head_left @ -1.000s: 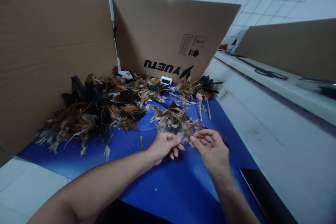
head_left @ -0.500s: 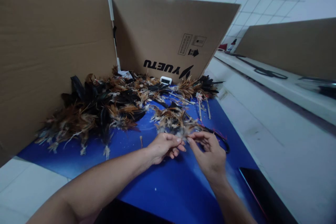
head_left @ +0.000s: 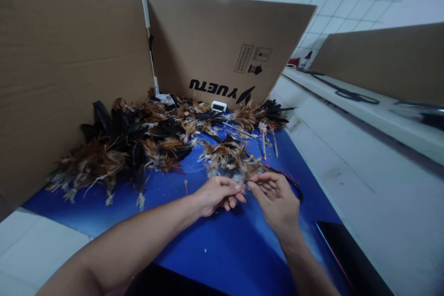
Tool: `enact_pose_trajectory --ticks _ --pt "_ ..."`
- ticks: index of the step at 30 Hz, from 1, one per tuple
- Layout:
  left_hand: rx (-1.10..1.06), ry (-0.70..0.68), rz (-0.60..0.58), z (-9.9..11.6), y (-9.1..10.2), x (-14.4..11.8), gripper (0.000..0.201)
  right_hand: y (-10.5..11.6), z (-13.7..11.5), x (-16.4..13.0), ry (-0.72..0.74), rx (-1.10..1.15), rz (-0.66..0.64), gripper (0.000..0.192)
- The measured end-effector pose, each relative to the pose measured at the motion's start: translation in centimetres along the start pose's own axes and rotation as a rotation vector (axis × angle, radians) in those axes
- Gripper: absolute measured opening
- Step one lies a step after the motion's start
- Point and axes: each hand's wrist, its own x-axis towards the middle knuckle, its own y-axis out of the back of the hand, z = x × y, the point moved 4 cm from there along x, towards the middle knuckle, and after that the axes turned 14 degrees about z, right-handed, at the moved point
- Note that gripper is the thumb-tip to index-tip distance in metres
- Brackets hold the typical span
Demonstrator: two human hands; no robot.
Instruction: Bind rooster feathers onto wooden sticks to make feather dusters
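Observation:
My left hand (head_left: 224, 194) pinches with thumb and forefinger at the near edge of a brown and grey feather pile (head_left: 231, 157). Close to its right, my right hand (head_left: 277, 199) is also closed in a pinch, thumb against forefinger. A wispy grey feather (head_left: 241, 177) shows between the two sets of fingertips; its lower end is hidden by the fingers. Both hands are held just over the blue tabletop (head_left: 222, 249), with a small gap between them.
Bundles of brown and black feathers (head_left: 138, 134) cover the left and back of the table. Behind stands a cardboard panel (head_left: 222, 41), with a small white timer (head_left: 218, 107) before it. Thin sticks (head_left: 264, 144) lie at right. A black flat device (head_left: 350, 259) sits near right; scissors (head_left: 357, 96) rest on a ledge.
Hardly anything differs. My right hand has shifted very slightly and its fingers have opened out a little; my left hand stays in place.

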Motion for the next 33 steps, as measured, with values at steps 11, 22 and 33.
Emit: enact_pose_trajectory --ticks 11,22,33 --pt "0.065 -0.295 0.162 1.3 0.2 -0.2 0.038 -1.0 1.2 0.0 -0.348 0.041 -0.177 0.029" --pt "0.210 -0.357 0.169 1.1 0.0 -0.3 0.039 -1.8 2.5 -0.6 -0.425 0.189 -0.210 0.026" --pt "0.048 -0.139 -0.035 0.7 -0.3 -0.3 0.039 -1.7 2.8 -0.3 -0.454 0.214 -0.241 0.023"
